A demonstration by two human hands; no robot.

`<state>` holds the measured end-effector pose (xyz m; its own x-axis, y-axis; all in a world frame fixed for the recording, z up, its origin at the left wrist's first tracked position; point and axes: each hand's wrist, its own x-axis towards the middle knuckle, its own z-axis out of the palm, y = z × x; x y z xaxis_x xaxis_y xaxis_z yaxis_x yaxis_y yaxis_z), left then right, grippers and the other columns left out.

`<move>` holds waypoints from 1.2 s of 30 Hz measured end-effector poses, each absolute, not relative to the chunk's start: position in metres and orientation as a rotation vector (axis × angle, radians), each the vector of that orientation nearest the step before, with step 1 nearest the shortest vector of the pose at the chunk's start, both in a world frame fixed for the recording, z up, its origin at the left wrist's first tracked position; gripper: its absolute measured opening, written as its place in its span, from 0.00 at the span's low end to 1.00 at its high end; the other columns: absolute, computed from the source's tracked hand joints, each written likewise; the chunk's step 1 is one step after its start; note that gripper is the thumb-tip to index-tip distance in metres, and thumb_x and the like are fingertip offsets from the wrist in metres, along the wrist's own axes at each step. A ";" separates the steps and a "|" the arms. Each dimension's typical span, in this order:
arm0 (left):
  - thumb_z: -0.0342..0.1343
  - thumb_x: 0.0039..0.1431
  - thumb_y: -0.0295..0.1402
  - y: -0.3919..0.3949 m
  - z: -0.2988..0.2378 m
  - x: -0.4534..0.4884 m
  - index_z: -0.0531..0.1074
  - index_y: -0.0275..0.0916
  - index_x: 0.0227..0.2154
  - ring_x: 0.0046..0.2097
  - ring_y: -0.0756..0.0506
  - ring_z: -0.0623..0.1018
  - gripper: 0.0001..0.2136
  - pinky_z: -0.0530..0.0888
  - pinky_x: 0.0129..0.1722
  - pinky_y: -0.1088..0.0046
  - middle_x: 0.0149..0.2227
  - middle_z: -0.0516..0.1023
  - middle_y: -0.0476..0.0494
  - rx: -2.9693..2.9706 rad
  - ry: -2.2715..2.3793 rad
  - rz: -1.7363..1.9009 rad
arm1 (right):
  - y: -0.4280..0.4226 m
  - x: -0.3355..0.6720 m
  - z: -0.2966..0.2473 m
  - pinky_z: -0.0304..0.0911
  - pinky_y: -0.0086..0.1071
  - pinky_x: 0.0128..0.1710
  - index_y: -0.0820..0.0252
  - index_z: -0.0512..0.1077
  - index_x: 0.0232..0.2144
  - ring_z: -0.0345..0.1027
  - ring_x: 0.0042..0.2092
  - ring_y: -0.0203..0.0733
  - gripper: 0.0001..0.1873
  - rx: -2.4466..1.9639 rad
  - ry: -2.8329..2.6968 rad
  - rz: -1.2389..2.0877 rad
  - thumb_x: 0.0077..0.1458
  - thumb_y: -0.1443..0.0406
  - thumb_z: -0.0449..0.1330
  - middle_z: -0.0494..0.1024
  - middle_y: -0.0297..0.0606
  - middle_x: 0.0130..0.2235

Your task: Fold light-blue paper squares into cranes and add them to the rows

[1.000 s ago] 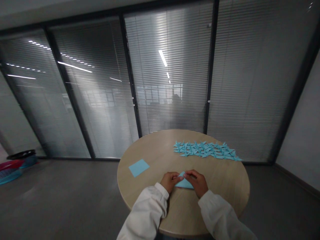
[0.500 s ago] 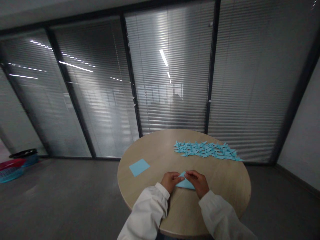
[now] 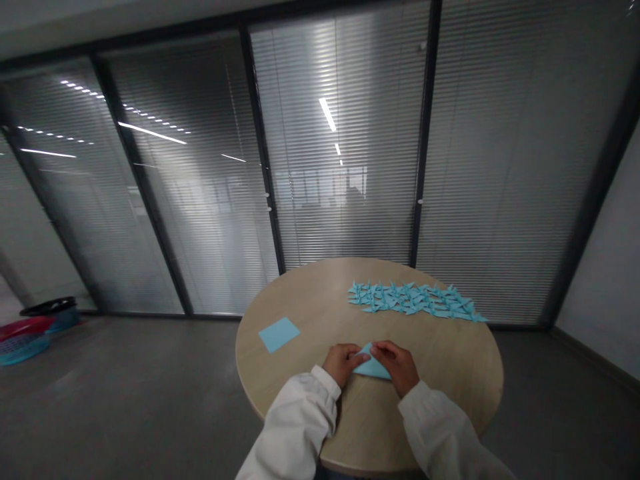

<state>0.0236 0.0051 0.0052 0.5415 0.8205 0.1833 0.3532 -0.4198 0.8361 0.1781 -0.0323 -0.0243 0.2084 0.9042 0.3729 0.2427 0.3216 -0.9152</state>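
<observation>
A light blue paper folded into a triangle point(image 3: 373, 367) lies on the round wooden table point(image 3: 320, 303), near its front edge. My left hand point(image 3: 341, 363) pinches the triangle's left side, fingers curled. My right hand point(image 3: 401, 367) presses down on its right side, fingertips meeting the left hand's at the top point. Both arms are in white sleeves.
A flat blue paper square point(image 3: 279, 333) lies on the table to the left. Several folded blue paper cranes point(image 3: 413, 300) are spread in rows at the table's back right. Glass walls with blinds stand behind. Coloured baskets point(image 3: 30, 328) sit on the floor far left.
Both hands stay on the folded paper with almost no movement; the view has shifted slightly.
</observation>
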 end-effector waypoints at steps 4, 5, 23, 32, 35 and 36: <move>0.50 0.46 0.47 0.005 0.006 0.024 0.69 0.33 0.17 0.21 0.54 0.53 0.19 0.50 0.20 0.77 0.15 0.51 0.55 2.040 0.963 0.765 | -0.031 0.178 -0.026 0.63 0.33 0.34 0.61 0.72 0.28 0.67 0.33 0.43 0.17 -1.184 -1.322 0.634 0.44 0.53 0.56 0.75 0.39 0.29; 0.49 0.46 0.47 0.005 0.006 0.024 0.69 0.33 0.17 0.21 0.54 0.53 0.20 0.50 0.20 0.77 0.15 0.51 0.55 2.050 0.965 0.760 | -0.031 0.178 -0.026 0.63 0.33 0.35 0.61 0.72 0.29 0.67 0.34 0.43 0.17 -1.183 -1.329 0.622 0.45 0.53 0.56 0.75 0.40 0.30; 0.59 0.37 0.38 0.006 0.013 0.021 0.73 0.34 0.25 0.23 0.51 0.68 0.12 0.63 0.23 0.78 0.22 0.72 0.47 1.743 0.996 1.013 | -0.032 0.185 -0.022 0.62 0.32 0.35 0.60 0.71 0.29 0.67 0.34 0.43 0.18 -1.203 -1.198 0.557 0.44 0.52 0.55 0.75 0.39 0.31; 0.63 0.33 0.34 0.006 0.023 0.021 0.70 0.33 0.23 0.16 0.56 0.60 0.13 0.57 0.18 0.82 0.11 0.60 0.58 1.429 0.914 1.170 | -0.038 0.185 -0.012 0.62 0.31 0.34 0.61 0.71 0.29 0.68 0.34 0.42 0.17 -1.146 -1.148 0.613 0.43 0.53 0.57 0.75 0.39 0.31; 0.64 0.31 0.32 0.007 0.023 0.021 0.70 0.33 0.23 0.19 0.55 0.65 0.13 0.61 0.19 0.81 0.14 0.66 0.54 1.368 0.882 1.193 | -0.038 0.186 -0.012 0.63 0.31 0.33 0.61 0.71 0.29 0.68 0.33 0.42 0.18 -1.163 -1.119 0.591 0.42 0.52 0.57 0.75 0.40 0.31; 0.64 0.31 0.32 0.007 0.022 0.021 0.71 0.33 0.23 0.19 0.55 0.67 0.13 0.63 0.20 0.81 0.15 0.68 0.53 1.352 0.871 1.195 | -0.038 0.186 -0.012 0.62 0.31 0.33 0.61 0.71 0.29 0.68 0.33 0.42 0.18 -1.169 -1.113 0.585 0.42 0.52 0.57 0.75 0.39 0.31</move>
<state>0.0209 0.0074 0.0219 0.2271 0.9577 0.1767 -0.1249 -0.1514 0.9806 0.1859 -0.0378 -0.0118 0.3858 0.8427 0.3756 0.1687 0.3358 -0.9267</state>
